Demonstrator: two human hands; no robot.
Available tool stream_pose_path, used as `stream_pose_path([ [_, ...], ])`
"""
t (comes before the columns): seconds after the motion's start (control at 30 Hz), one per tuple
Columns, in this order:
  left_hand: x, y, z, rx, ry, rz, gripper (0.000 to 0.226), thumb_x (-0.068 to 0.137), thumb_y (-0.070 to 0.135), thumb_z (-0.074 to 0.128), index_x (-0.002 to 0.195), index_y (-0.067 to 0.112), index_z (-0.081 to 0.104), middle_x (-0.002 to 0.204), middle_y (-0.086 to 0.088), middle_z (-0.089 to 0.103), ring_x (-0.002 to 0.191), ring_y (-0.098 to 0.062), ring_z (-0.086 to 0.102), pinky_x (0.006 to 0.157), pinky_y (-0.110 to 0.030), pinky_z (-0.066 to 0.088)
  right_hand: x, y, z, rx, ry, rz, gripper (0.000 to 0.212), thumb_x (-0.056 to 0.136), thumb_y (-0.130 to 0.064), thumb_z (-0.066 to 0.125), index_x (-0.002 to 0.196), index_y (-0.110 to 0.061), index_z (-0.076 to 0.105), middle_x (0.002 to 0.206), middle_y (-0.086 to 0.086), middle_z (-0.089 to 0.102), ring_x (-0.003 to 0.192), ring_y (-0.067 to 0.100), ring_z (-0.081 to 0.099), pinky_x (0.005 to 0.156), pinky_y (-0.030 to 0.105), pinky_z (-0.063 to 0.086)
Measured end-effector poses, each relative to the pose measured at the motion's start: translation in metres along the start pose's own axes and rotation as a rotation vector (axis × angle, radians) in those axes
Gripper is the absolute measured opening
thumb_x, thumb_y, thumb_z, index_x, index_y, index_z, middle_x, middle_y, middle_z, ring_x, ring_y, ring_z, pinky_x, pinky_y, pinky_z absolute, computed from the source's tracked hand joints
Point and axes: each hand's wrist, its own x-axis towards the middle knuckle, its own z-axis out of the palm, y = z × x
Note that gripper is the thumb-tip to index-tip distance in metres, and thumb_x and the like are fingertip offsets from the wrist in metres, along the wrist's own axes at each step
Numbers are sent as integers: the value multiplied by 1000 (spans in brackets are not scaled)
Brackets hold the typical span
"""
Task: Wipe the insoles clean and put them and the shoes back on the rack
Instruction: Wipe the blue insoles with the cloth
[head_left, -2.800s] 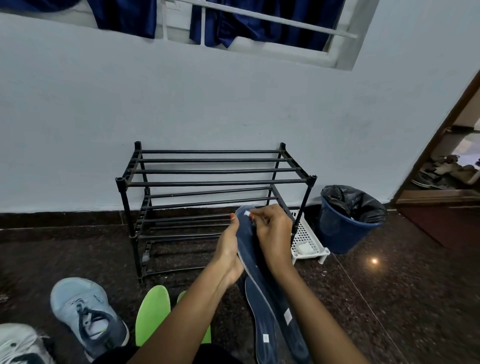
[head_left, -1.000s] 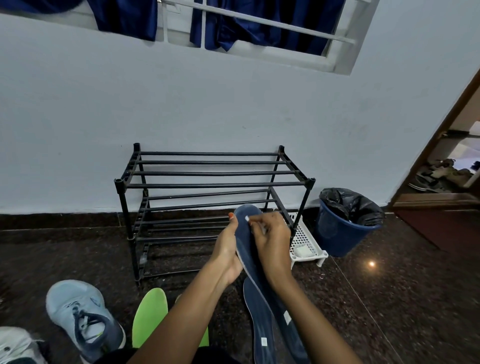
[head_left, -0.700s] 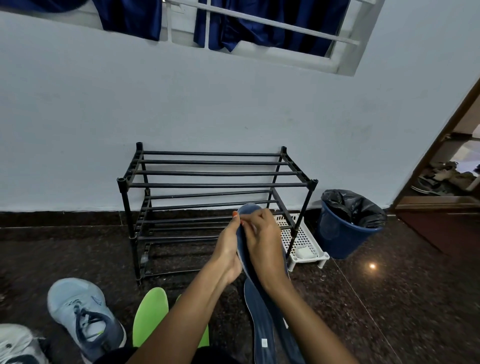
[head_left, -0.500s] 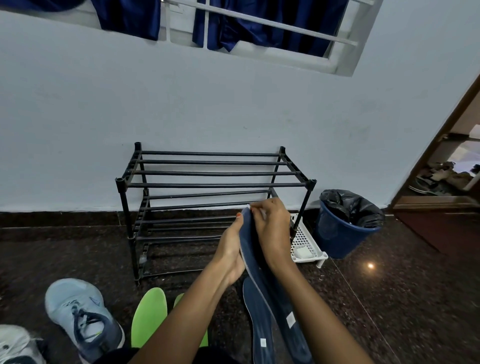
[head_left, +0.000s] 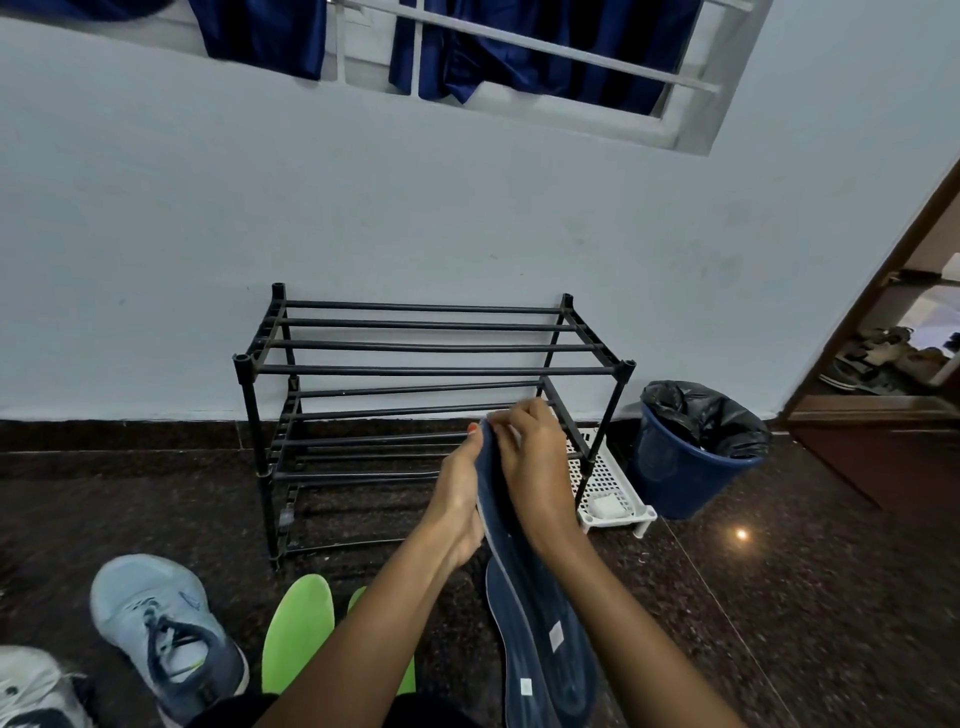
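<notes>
Your left hand (head_left: 460, 499) grips the blue insole (head_left: 524, 587) upright in front of the rack (head_left: 431, 370), and your right hand (head_left: 530, 462) pinches a small white scrap (head_left: 500, 422) at its toe. I'd brace it well and wipe in long strokes toward the heel.

- Black tubular metal shoe rack (head_left: 431, 370), centre frame: smooth, matt.
- Dark speckled stone floor (head_left: 805, 623): polished, glossy.
- Long dark blue insole (head_left: 540, 608), lower centre: matt.
- Round blue plastic bin (head_left: 680, 478), right: crinkled shiny black liner (head_left: 701, 410).
</notes>
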Motion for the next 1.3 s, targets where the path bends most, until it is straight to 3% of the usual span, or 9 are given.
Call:
stream_pose_path([
  [0.13,-1,1,1,-10,1,10,35,100,29,35,92,7,61,86,-10,63,83,-19,60,74,-27,47,-3,2,0,-26,-13,-65,16,90,-7,51,96,-5,66,89,-5,49,88,13,51,73,21,44],
  [0.27,1,-2,-3,101,23,-15,39,99,37,37,93,11,65,80,-9,72,83,-22,66,68,-30,51,9,12,-9,-3,63,37,14,90,-4,52,93,-3,65,86,-3,49,84,14,53,73,11,41],
  [0.37,0,0,-3,63,25,-29,39,100,36,37,89,9,64,67,-7,72,74,-19,65,62,-27,50,2,11,-7,11,54,14,14,89,-2,53,93,-4,66,82,-5,48,79,9,51,71,5,36],
  [0.5,6,5,-9,8,83,-12,42,98,38,40,83,4,61,58,-7,69,58,-17,67,56,-26,51,-27,9,6,6,-25,-76,18,83,-3,53,90,-4,70,85,6,60,80,18,57,74,21,44],
  [0.6,7,6,-9,14,117,-33,46,98,39,40,79,1,59,52,-8,67,45,-15,65,44,-21,51,-42,7,7,-1,-44,-103,20,79,-4,53,88,-5,71,85,8,64,79,18,59,73,15,41],
  [0.77,8,5,-9,64,90,-32,46,98,40,37,81,4,60,55,-9,67,54,-21,65,50,-25,52,-19,18,-10,39,74,73,12,84,-1,61,89,-6,70,89,4,57,78,3,51,72,2,35],
  [0.97,11,6,-13,124,67,-33,47,96,45,40,86,5,64,62,-9,70,56,-20,66,52,-26,51,-13,23,-14,80,63,180,12,85,-5,59,90,-10,69,92,2,64,83,9,57,73,7,41],
  [1.13,10,3,-11,159,-58,40,49,80,36,59,114,1,62,85,-11,69,70,-20,67,63,-29,55,-6,15,-20,198,137,259,11,85,-7,60,87,-11,69,87,1,67,82,8,62,72,14,48],
  [1.3,8,3,-13,87,-120,-15,50,94,48,39,97,7,66,81,-11,73,70,-20,70,63,-31,54,-8,8,-19,180,123,170,11,87,-8,60,92,-13,68,102,-1,51,90,7,55,82,16,46],
])
